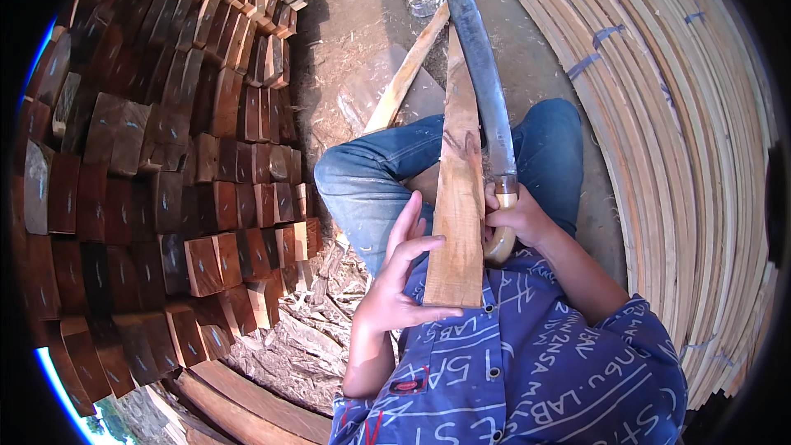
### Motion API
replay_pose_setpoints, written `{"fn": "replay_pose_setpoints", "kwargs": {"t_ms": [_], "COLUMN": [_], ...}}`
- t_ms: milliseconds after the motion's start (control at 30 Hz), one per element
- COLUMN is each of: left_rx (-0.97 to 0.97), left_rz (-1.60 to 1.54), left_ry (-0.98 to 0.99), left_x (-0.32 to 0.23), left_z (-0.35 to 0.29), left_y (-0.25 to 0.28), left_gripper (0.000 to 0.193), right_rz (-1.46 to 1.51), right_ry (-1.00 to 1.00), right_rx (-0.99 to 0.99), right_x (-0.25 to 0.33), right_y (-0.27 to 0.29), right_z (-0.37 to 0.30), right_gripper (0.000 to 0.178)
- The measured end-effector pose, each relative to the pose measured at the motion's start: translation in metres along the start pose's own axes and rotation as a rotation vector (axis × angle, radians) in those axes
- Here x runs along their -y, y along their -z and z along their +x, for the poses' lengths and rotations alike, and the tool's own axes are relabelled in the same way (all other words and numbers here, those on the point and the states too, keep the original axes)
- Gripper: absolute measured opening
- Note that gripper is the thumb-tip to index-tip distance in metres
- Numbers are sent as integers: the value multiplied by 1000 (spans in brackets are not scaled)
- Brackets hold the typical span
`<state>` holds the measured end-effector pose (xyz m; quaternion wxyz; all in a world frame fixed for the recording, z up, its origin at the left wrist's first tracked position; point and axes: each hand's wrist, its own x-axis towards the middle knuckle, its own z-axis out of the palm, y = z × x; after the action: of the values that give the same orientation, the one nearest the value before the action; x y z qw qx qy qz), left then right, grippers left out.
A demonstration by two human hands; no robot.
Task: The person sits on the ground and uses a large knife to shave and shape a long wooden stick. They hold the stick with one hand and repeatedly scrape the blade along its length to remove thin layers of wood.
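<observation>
A long wooden board (458, 222) lies lengthwise in front of my body, its wide end close to my shirt and its far end narrowing. My left hand (395, 272) holds that near end from the left side, fingers partly spread, thumb along the bottom edge. In my right hand (521, 216) is a machete with a pale curved handle, the fingers wrapped round the grip. The long grey machete blade (488, 82) points away from me beside the board's right edge. Their far tips come close together; whether they touch I cannot tell.
A tall stack of dark wood blocks (115, 206) fills the left. Long pale strips (651, 115), bundled with blue ties, curve along the right. Another wood piece (405, 74) lies beyond my bent knee. Wood shavings (309, 338) cover the ground at lower left.
</observation>
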<state>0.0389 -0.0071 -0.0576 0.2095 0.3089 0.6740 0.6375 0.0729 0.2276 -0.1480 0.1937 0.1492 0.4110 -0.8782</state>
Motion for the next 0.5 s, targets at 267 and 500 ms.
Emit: {"fn": "replay_pose_setpoints", "kwargs": {"t_ms": [267, 500], "left_rx": [-64, -265], "left_rz": [897, 1181], "left_ry": [-201, -343], "left_x": [-54, -48], "left_z": [10, -1], "left_y": [26, 79], "left_gripper": [48, 50], "right_rz": [330, -147], "right_ry": [-124, -117], "right_rx": [-70, -10], "right_x": [14, 13], "right_y": [7, -2], "right_z": [8, 13], "right_gripper": [20, 18]}}
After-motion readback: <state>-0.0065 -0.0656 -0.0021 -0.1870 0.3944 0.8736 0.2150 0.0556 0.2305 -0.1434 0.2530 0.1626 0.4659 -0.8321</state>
